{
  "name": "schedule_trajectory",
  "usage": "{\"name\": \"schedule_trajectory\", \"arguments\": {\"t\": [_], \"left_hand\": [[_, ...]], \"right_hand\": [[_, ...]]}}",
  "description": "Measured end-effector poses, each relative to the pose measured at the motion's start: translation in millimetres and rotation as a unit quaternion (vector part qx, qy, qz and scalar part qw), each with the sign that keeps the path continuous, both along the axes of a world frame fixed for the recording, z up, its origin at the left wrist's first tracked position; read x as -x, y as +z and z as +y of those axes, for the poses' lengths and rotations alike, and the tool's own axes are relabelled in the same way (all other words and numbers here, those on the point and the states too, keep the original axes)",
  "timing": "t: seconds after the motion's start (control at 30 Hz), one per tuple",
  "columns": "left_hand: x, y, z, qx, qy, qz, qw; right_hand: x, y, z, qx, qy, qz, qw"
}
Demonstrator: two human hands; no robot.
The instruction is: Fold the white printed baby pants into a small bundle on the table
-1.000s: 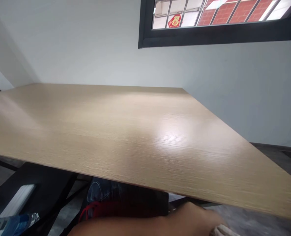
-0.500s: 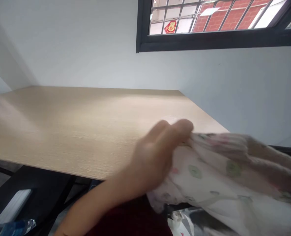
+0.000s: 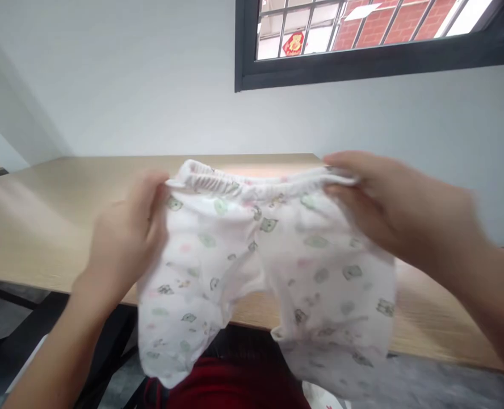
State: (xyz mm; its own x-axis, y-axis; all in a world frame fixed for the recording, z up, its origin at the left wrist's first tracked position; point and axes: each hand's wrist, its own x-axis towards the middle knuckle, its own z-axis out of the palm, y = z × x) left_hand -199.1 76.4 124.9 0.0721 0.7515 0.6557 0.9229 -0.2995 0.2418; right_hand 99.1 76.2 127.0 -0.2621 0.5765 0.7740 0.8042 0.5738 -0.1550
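Note:
A small pair of white shorts (image 3: 320,272) with an elastic waistband and a green, pink and grey print hangs spread between my hands. My left hand (image 3: 126,230) is closed on the left end of the waistband. At the other end, my right hand (image 3: 405,204) pinches the band between thumb and fingers. Both legs of the shorts dangle down past the front edge of the wooden table (image 3: 64,227). Motion blurs both hands slightly, and some of my fingers are hidden behind the cloth.
A pale wall (image 3: 150,85) stands behind the table, with a dark-framed barred window (image 3: 341,65) at upper right. Below the table at left is a black seat (image 3: 34,335) with a white object on it. A white item with red marks (image 3: 320,396) shows at the bottom.
The bunched cloth at lower right has moved to the middle and now hangs open as shorts. My right hand has come into view, gripping the waistband; my left hand has moved left.

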Motion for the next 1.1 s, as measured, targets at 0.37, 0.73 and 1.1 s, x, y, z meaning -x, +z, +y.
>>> {"name": "schedule_trajectory", "arguments": {"t": [0.37,0.73,1.1], "left_hand": [[-46,-84.3,174,0.210,0.025,0.102,0.972],[-34,-84.0,156,0.152,-0.052,0.116,0.980],[-20,-94.4,88,0.281,-0.268,0.172,0.905]], "right_hand": [[-2,-105.8,201,0.239,-0.042,-0.143,0.959],[15,-91.8,173,0.134,0.008,-0.103,0.986],[120,-111.2,174,0.305,0.293,-0.162,0.892]]}}
